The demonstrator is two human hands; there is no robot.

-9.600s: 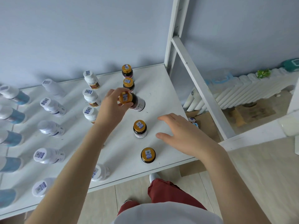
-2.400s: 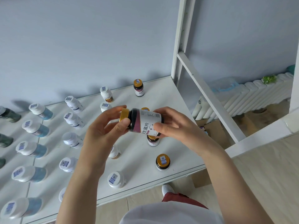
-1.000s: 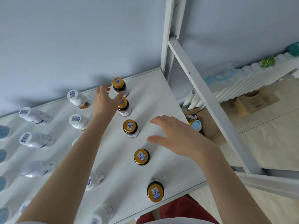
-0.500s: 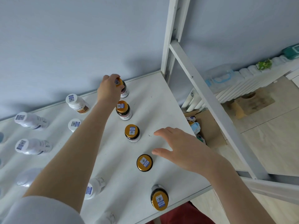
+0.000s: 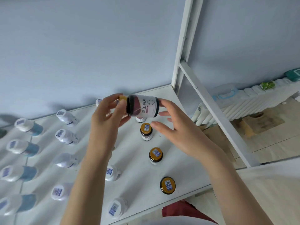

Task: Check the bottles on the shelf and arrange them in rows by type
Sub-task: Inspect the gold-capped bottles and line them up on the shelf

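Holding a bottle (image 5: 142, 108) sideways above the shelf (image 5: 138, 189), the left grip (image 5: 105, 120) is clamped round its gold-capped end. The right grip (image 5: 178, 132), fingers apart, sits at its base, perhaps touching. Other bottles (image 5: 155, 155) stand below.

white radiator (image 5: 243, 103) by wall (image 5: 81, 46) | clear blue-handled box (image 5: 225, 93) on it | green object (image 5: 267, 85) on it | cardboard (image 5: 261, 125) on floor (image 5: 276, 151)
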